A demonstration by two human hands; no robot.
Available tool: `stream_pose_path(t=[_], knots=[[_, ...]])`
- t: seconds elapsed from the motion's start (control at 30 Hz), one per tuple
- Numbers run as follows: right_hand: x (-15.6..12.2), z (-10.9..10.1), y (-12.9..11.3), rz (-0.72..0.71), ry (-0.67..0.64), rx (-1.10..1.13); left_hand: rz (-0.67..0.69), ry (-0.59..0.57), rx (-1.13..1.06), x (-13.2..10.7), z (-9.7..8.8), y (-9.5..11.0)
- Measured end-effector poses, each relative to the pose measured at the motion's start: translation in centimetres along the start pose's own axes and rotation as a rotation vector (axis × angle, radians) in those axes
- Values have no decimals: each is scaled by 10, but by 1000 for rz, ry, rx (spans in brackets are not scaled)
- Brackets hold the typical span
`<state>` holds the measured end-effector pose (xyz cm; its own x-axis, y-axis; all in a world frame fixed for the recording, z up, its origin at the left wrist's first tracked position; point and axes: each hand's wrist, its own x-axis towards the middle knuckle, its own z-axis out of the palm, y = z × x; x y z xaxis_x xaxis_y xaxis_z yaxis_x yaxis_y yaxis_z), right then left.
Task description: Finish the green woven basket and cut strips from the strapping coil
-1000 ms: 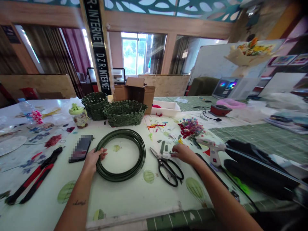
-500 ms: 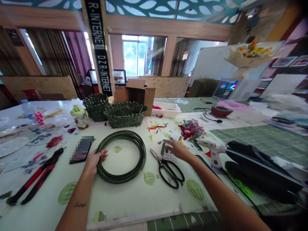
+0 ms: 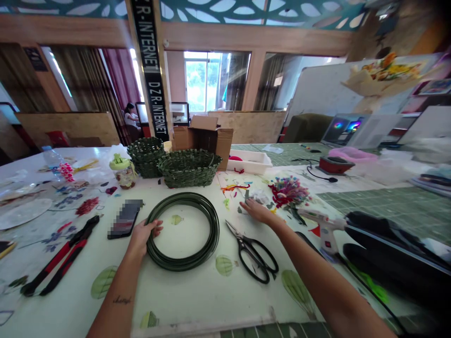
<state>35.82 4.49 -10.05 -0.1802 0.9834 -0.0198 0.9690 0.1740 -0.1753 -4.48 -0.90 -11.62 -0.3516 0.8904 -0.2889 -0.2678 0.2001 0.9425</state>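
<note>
A coil of dark green strip (image 3: 183,231) lies flat in the middle of the white table (image 3: 197,300). My left hand (image 3: 143,235) grips its left side, fingers wrapped over the strands. My right hand (image 3: 256,211) reaches forward to the scraps of green strip and paper (image 3: 246,197) beyond the black scissors (image 3: 254,252); its fingers lie stretched out on the table there. The scissors rest shut just right of the coil, below my right wrist.
Two green woven baskets (image 3: 188,167) and a cardboard box (image 3: 206,136) stand behind the coil. A phone (image 3: 125,218) and red-handled pliers (image 3: 59,256) lie left. A glue gun (image 3: 326,227), colourful trimmings (image 3: 289,190) and a black bag (image 3: 394,249) lie right.
My right hand has moved forward from beside the scissors to the scraps farther up the table. The left hand stays on the coil. The camera has shifted slightly.
</note>
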Motion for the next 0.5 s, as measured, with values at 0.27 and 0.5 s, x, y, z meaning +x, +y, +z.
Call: stream_pose_path(t=[0.27, 0.5], knots=[[-17, 9, -22, -118, -99, 0, 4, -7, 5, 2, 0, -1], [-10, 4, -22, -76, -64, -41, 1, -4, 9, 3, 1, -2]])
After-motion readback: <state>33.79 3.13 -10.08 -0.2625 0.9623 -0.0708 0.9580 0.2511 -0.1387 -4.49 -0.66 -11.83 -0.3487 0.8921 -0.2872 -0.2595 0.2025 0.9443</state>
